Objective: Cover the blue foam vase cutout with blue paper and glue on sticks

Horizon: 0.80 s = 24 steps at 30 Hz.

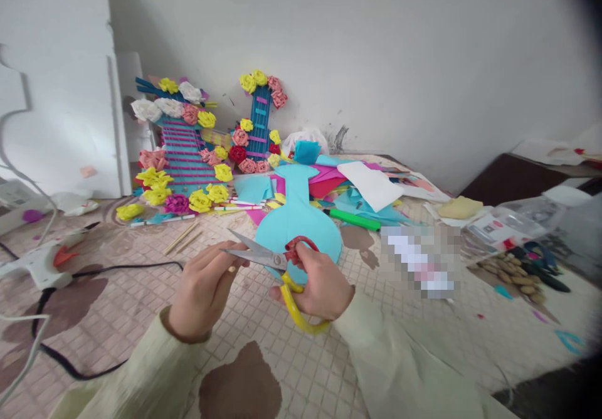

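My right hand (322, 281) grips a pair of scissors (263, 256) by its red and yellow handles. The blades are parted and point left, their tips reaching my left hand (202, 290). The fingers of that hand are closed around something small; only a pale, stick-like wooden end (231, 270) shows, and the rest is hidden. Just beyond both hands lies a light blue cutout (298, 218) with a round body and a narrow neck, partly covered by my right hand and the scissors.
Two flower-trimmed panels, one wide (188, 155) and one narrow (260, 124), lean at the back. Coloured paper (324, 184) and a green marker (355, 219) lie beyond the cutout. Wooden sticks (181, 238) and a white glue gun (42, 265) with cables are left; peanuts (512, 275) are right.
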Available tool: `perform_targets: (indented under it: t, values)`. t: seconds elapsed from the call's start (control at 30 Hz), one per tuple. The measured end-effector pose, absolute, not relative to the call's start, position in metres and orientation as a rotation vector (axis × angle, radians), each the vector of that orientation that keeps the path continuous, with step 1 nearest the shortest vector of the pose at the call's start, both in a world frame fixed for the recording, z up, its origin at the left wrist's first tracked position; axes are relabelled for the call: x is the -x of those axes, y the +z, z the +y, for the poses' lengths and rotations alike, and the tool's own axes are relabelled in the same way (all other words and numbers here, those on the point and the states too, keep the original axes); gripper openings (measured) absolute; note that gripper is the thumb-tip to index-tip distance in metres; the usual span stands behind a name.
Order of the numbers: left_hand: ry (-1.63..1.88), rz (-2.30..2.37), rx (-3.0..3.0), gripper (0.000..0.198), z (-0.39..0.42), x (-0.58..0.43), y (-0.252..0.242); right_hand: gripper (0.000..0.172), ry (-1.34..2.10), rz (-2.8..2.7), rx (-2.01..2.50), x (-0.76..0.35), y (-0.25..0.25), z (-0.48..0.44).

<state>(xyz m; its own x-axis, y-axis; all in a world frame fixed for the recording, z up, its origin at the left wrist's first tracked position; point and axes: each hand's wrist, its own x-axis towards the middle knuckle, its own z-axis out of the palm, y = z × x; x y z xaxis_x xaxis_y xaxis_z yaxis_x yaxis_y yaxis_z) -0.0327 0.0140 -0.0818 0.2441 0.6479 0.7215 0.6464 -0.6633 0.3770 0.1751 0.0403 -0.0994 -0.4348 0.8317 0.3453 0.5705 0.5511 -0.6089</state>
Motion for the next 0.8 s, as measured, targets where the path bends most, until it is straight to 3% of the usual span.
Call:
perform_targets:
  t: [0.23,0.47,0.8]
  values:
    - [1.403,1.325,-2.421,0.020,0.012,0.030,-0.076,0.043,0.473,-2.095,1.119,-0.172,-0.103,0.040]
    - [1.314,1.283,-2.187,0.019,0.010,0.023,-0.079,0.041,0.791,-2.057,1.074,-0.170,-0.106,0.038]
    - [1.345,1.257,-2.047,0.021,0.012,0.025,-0.089,0.047,0.664,-2.137,1.058,-0.175,-0.108,0.041]
